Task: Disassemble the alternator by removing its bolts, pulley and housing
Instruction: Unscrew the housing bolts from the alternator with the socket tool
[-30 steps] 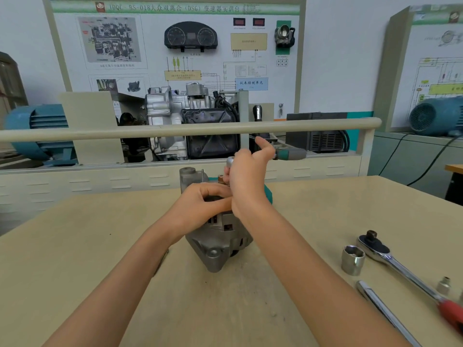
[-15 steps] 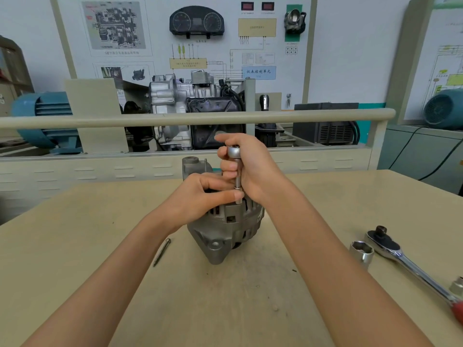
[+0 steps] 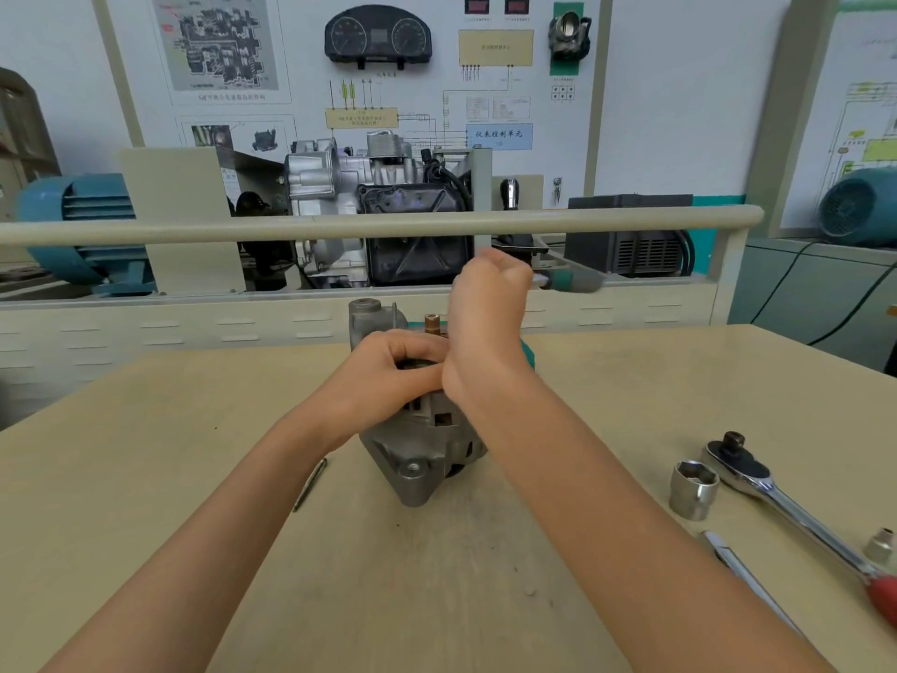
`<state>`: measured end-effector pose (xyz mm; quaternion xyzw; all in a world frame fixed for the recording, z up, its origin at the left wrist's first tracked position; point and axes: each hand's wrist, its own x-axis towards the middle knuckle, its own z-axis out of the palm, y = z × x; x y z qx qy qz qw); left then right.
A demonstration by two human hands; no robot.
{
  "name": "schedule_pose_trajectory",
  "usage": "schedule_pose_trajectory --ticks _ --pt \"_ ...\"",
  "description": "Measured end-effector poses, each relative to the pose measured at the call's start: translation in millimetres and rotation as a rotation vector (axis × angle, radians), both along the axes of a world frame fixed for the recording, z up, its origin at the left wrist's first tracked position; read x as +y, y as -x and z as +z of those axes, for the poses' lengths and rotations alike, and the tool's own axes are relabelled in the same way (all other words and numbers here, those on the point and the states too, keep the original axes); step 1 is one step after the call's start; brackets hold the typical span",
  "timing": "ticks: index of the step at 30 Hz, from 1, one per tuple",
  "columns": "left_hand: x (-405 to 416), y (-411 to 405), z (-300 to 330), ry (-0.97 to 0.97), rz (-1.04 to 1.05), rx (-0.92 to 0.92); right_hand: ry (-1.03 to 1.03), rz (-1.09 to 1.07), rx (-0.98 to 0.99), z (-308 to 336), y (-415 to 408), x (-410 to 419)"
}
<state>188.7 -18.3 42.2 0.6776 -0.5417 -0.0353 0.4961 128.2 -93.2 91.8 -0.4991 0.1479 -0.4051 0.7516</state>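
Your right hand (image 3: 490,303), just above the centre of the frame, curls in a fist around a wrench (image 3: 570,281) whose green and grey handle sticks out to the right, blurred; the working end is hidden behind your fingers. Your left hand (image 3: 388,376), at the centre of the frame, wraps its fingers and thumb over the top of the alternator (image 3: 422,444), and the heel of your right wrist touches the left thumb. The alternator stands on the table (image 3: 145,478) in the middle of the frame, its grey housing showing below your hands with a threaded mounting ear facing you, a second ear and a brass terminal (image 3: 431,324) rising behind your left hand. A thin dark rod (image 3: 310,483) lies on the table just left of the alternator, partly under your left forearm.

At the lower right of the frame, a large socket (image 3: 693,489) stands upright just beside the head of a ratchet (image 3: 757,483), whose chrome shaft runs down to a red grip at the frame's edge. A small socket (image 3: 879,545) sits near that shaft, and a chrome bar (image 3: 742,570) lies below it beside your right forearm. Behind the table, a beige rail (image 3: 340,228) crosses the frame in front of a gearbox display (image 3: 378,211) and a wall panel (image 3: 378,65) with gauges and diagrams.
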Motion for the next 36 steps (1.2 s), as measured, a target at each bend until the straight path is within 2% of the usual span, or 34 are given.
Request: schedule_pose_trajectory --ticks 4,8,10,14,20,25,31,36 --pt "0.6 -6.2 -0.8 -0.024 -0.002 0.043 0.043 0.268 0.125 6.4 5.5 -10.7" --pt "1.8 -9.5 0.4 -0.043 -0.010 0.089 0.118 0.487 0.109 2.5 7.6 -17.7" --pt "1.7 -9.4 0.1 -0.036 -0.025 0.111 0.114 0.514 0.099 2.1 7.0 -19.3" --pt "1.3 -3.5 0.1 0.023 -0.035 0.102 0.093 0.304 0.105 0.9 1.6 -12.2" --pt "2.5 1.8 0.8 0.007 0.000 0.006 0.205 -0.107 0.046 -7.2 -0.2 8.2" --pt "0.5 5.2 0.1 -0.020 0.029 0.021 0.190 -0.210 0.108 -8.1 -1.7 12.1" --pt "1.1 -0.2 0.7 0.007 -0.015 0.045 0.220 0.075 0.115 -4.0 4.2 -1.5" --pt "1.9 -4.6 0.7 -0.018 -0.025 0.080 0.221 0.420 0.151 3.5 8.4 -12.2"
